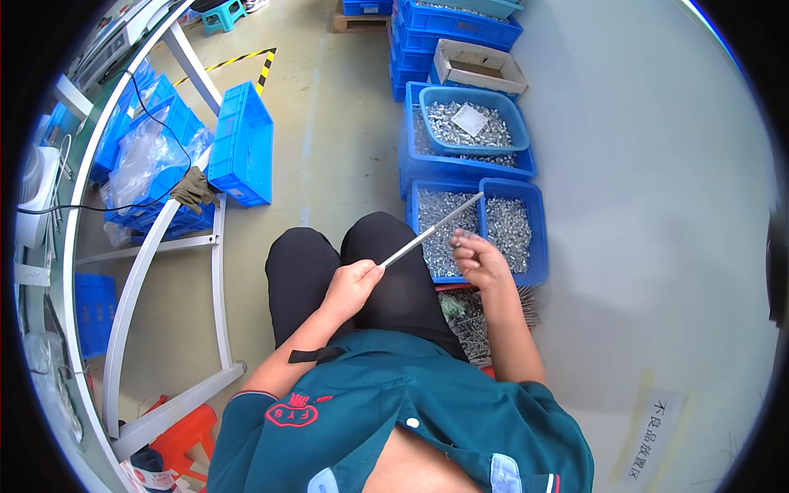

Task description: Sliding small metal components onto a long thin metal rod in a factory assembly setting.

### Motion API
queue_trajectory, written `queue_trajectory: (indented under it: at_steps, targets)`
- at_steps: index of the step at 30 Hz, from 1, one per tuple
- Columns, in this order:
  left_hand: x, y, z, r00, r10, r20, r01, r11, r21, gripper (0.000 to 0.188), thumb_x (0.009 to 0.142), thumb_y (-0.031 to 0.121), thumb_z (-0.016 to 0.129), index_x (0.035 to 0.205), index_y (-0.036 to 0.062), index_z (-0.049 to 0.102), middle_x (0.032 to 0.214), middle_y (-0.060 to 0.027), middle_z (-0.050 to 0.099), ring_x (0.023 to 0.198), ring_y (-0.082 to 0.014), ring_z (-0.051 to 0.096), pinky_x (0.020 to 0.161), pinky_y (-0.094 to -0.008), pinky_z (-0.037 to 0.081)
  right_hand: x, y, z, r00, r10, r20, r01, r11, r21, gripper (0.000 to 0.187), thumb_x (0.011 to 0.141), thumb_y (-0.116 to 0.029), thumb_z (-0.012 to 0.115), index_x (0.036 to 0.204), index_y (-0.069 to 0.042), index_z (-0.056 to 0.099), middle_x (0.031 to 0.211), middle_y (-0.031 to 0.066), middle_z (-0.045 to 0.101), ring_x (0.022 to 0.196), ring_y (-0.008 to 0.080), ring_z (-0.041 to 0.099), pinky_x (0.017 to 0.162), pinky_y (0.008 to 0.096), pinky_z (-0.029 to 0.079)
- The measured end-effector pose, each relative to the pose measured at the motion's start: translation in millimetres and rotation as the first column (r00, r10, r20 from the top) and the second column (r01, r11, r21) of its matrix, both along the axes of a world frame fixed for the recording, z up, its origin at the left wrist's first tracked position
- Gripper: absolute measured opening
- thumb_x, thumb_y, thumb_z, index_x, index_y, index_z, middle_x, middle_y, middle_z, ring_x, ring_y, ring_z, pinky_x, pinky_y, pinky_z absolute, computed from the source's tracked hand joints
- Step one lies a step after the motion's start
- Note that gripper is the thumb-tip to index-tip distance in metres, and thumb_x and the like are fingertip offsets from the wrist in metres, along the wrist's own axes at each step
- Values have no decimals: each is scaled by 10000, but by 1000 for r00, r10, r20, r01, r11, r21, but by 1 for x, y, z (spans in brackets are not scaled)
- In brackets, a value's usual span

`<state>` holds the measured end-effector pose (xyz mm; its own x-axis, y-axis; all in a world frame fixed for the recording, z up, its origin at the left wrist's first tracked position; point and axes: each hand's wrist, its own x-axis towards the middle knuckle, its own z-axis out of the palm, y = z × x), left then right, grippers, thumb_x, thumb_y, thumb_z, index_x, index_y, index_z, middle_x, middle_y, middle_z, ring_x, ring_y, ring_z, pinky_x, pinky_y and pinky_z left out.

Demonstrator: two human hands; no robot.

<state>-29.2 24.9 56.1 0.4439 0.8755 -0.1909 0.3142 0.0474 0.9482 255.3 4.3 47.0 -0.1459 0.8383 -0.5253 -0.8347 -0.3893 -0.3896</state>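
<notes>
My left hand [355, 283] is closed around the lower end of a thin metal rod [431, 231], which slants up and away to the right. The rod's far end passes over a blue bin [538, 238] split by a divider. Small shiny metal parts [445, 246] fill its left side, and more small metal pieces [507, 230] fill the right. Over the near part of this bin, my right hand [479, 263] has its fingers pinched together, apart from the rod. Something small and greyish shows at its fingertips, too blurred to name.
Behind the bin stands a blue crate [408, 148] bearing a light-blue basket [518, 135] of metal parts. Stacked blue crates [411, 49] rise farther back. Long metal rods [485, 333] lie beside my right thigh. A table frame [220, 279] and an upright blue crate [261, 148] are left.
</notes>
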Motion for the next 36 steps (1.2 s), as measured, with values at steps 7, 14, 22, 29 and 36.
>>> queue_trajectory:
  at_steps: [7,14,22,29,36]
  targets:
    - [-14,-9,5,996,-30,-78,29,1000,-12,288,872,228,544,702,-3,516,535,-100,440,483,-161,404,485,-311,353,20,11,3,936,-230,-268,231,973,-29,113,872,-110,555,963,-51,586,915,63,610,519,55,426,377,160,295]
    - [-14,-15,3,993,-49,-108,54,997,46,299,866,233,552,680,3,504,528,-133,441,457,-215,423,469,-334,352,18,16,10,936,-171,-308,215,970,114,139,885,-100,519,995,-42,581,961,82,609,538,64,442,389,170,323]
    - [-16,-15,1,989,-41,-142,52,996,77,295,862,240,549,684,7,512,542,-147,462,473,-257,466,482,-352,371,3,18,29,971,-177,-161,177,984,-17,155,889,-132,509,948,-15,592,791,49,558,534,74,408,389,180,302]
    - [-5,-14,-2,999,-28,-40,29,999,23,287,871,222,537,699,-6,515,547,-121,456,486,-195,446,491,-326,368,-3,17,27,992,-122,16,117,978,172,252,928,-229,483,971,-3,584,684,9,449,518,66,343,397,185,254]
    - [4,-5,-3,997,-2,76,5,999,-49,299,893,229,526,703,-1,507,544,-50,418,521,-111,381,497,-293,348,-24,3,26,907,270,323,-304,951,61,233,895,-168,532,1048,4,567,727,18,484,516,41,356,393,156,235]
